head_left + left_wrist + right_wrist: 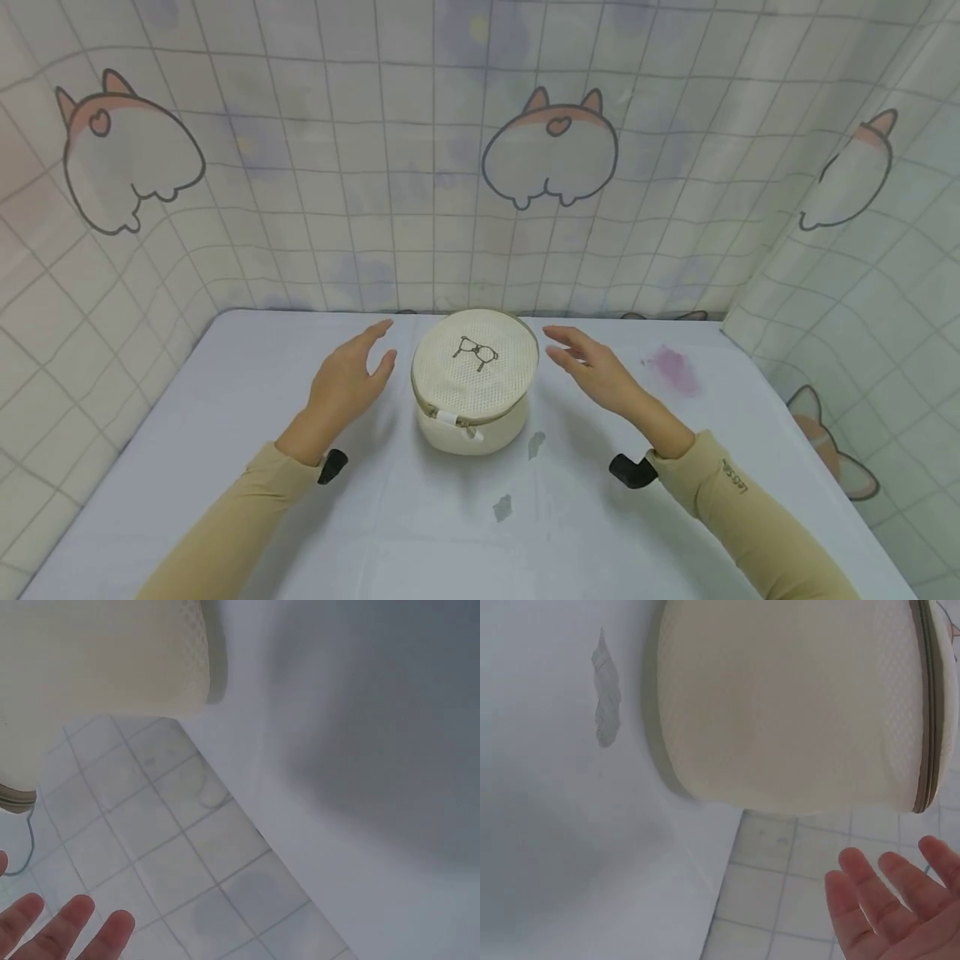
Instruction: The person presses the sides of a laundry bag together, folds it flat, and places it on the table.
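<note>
Toward the middle of the far edge of the white table (420, 533) stands a round, cream, mesh-fabric bag (454, 385). Our left hand (345, 382) and right hand (602, 379) flank it, fingers loosely extended, holding nothing. We judge it light and soft, best held gently by both sides, under the brown zip (930, 712).

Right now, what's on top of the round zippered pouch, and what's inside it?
On the pouch, the pale lid bears a small dark drawing. Lid and sides cover the inside; any contents are hidden.
</note>
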Demonstrator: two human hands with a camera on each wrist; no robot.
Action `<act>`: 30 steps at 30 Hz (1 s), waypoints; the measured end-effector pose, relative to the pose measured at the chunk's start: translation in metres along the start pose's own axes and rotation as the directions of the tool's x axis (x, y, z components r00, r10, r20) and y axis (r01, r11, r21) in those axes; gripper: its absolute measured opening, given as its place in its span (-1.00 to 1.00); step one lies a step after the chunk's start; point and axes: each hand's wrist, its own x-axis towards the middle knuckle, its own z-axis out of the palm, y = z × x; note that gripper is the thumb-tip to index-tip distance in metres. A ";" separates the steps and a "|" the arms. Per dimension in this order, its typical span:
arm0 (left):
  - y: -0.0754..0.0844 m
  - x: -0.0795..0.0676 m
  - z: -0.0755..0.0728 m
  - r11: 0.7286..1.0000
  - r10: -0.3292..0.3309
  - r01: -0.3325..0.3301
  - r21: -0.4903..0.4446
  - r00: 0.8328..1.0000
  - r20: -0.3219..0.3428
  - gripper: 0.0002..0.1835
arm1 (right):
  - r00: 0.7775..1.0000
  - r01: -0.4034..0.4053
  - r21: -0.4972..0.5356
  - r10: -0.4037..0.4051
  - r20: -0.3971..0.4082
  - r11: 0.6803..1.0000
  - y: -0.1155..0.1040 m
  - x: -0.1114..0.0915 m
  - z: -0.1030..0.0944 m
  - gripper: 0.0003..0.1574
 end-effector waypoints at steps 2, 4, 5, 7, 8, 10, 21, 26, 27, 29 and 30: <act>0.002 0.000 0.000 1.000 -0.006 0.006 -0.009 1.000 0.001 -0.49 | 1.000 -0.004 0.071 0.004 -0.006 0.997 0.000 0.002 0.001 -0.42; 0.003 0.000 0.000 1.000 -0.010 0.010 -0.019 1.000 -0.003 -0.51 | 1.000 -0.016 0.144 0.017 -0.007 0.989 -0.001 0.003 0.002 -0.43; 0.003 0.000 0.001 1.000 -0.013 0.013 -0.025 1.000 -0.005 -0.51 | 0.999 -0.032 0.173 0.034 -0.010 0.984 -0.002 0.004 0.001 -0.43; 0.004 0.000 0.001 0.998 -0.019 0.018 -0.052 1.000 -0.006 -0.53 | 0.998 -0.061 0.225 0.065 -0.013 0.972 -0.005 0.005 0.001 -0.41; 0.004 0.000 0.001 0.997 -0.023 0.023 -0.070 1.000 -0.004 -0.54 | 0.996 -0.077 0.247 0.083 -0.014 0.966 -0.006 0.005 0.001 -0.39; 0.004 0.000 0.002 0.994 -0.032 0.033 -0.106 0.999 0.004 -0.56 | 0.994 -0.103 0.283 0.112 -0.013 0.954 -0.008 0.005 0.001 -0.37; 0.006 0.005 0.003 0.907 -0.182 0.223 -0.358 0.973 0.144 -0.55 | 0.979 -0.200 0.419 0.199 0.046 0.886 -0.012 0.005 0.012 -0.29; 0.009 0.008 0.003 0.835 -0.220 0.301 -0.460 0.950 0.222 -0.54 | 0.973 -0.230 0.441 0.216 0.082 0.868 -0.014 0.005 0.017 -0.25; 0.010 0.009 0.003 0.814 -0.231 0.321 -0.484 0.943 0.238 -0.53 | 0.972 -0.235 0.442 0.220 0.086 0.866 -0.014 0.006 0.017 -0.25; 0.012 0.010 0.003 0.758 -0.248 0.362 -0.542 0.929 0.274 -0.50 | 0.969 -0.244 0.441 0.228 0.091 0.864 -0.014 0.006 0.018 -0.24; 0.012 0.010 0.004 0.728 -0.258 0.383 -0.569 0.921 0.291 -0.49 | 0.968 -0.249 0.437 0.232 0.092 0.864 -0.014 0.006 0.018 -0.24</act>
